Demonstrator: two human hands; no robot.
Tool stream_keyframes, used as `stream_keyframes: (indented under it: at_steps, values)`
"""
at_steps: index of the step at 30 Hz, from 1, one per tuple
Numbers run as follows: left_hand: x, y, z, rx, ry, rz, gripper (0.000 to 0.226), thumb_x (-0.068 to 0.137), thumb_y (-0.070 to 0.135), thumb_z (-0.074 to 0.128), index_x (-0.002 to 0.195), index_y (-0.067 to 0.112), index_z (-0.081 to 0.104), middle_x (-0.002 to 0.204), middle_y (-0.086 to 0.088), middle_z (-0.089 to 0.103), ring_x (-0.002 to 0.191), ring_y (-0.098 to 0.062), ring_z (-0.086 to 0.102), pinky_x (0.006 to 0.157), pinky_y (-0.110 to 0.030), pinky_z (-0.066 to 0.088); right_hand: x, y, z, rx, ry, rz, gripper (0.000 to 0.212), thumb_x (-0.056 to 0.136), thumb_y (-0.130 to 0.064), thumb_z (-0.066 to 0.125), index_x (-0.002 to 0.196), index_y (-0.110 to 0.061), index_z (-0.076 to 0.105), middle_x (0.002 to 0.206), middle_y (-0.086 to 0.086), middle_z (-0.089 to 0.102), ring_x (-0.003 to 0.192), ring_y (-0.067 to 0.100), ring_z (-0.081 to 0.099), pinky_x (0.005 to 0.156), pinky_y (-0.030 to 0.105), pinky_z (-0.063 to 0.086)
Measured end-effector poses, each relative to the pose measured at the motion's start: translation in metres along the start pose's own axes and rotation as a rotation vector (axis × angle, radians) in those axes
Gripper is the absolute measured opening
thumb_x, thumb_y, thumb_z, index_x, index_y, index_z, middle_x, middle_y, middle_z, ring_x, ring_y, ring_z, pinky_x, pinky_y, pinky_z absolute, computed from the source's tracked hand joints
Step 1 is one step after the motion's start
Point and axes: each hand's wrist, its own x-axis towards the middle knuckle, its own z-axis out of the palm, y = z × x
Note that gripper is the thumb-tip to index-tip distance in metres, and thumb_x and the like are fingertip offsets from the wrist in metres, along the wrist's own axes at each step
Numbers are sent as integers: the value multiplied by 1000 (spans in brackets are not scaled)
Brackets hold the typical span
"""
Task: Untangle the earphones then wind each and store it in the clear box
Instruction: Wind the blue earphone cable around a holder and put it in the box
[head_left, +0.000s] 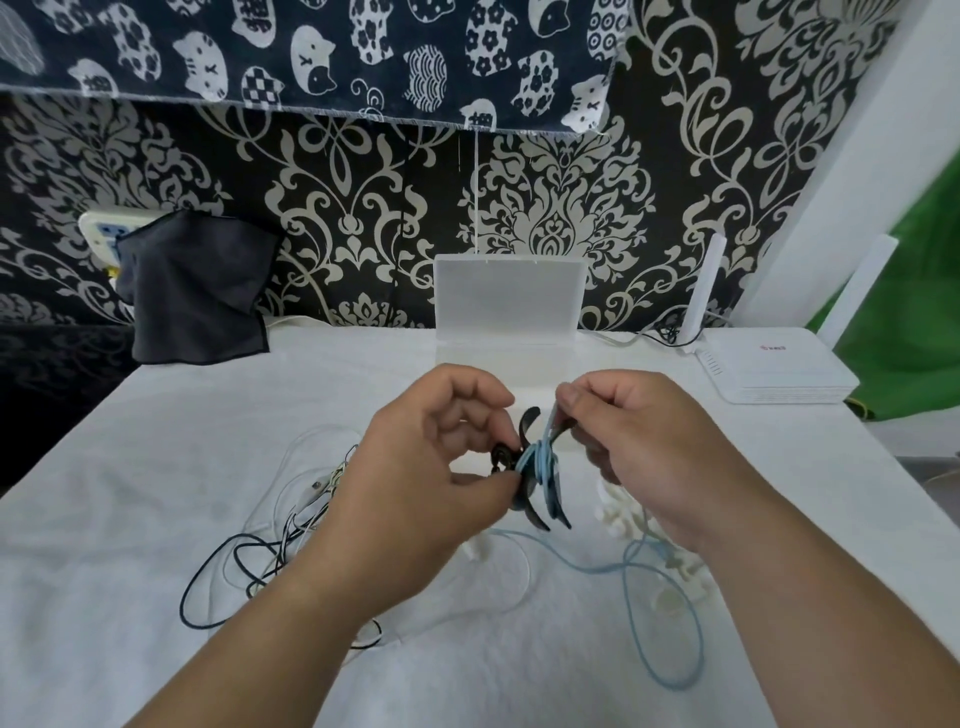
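Note:
My left hand (431, 467) pinches a black winder (532, 506) with curved prongs, and light blue earphone cable is wrapped around its middle. My right hand (639, 447) grips the blue cable (644, 608) right beside the winder; the rest of that cable trails in loops over the white cloth to the lower right. A tangle of black and white earphone cables (270, 551) lies on the cloth to the left of my left forearm. The clear box (506, 306) stands open behind my hands, its lid upright against the wall.
A white router (774, 371) with two antennas sits at the back right. A dark cloth (197, 291) hangs over a wall socket at the back left. Small white winders (618, 519) lie under my right wrist. The table edge (67, 457) drops off on the left.

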Motion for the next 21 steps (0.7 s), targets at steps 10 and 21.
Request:
stream_keyframes:
  at_steps: [10, 21]
  values:
    - [5, -5, -8, 51, 287, 19, 44, 69, -17, 77, 92, 17, 61, 81, 3, 69, 82, -15, 68, 74, -35, 60, -10, -2, 16, -42, -450, 107, 36, 104, -26, 50, 80, -14, 72, 62, 0, 45, 52, 11, 36, 52, 24, 29]
    - [0, -2, -11, 508, 246, 100, 45, 75, -5, 72, 91, 36, 62, 90, 19, 65, 76, -5, 65, 66, -11, 51, -18, -17, -3, -107, -509, -34, 27, 92, -32, 66, 74, -14, 74, 52, -1, 39, 52, 16, 33, 55, 30, 27]
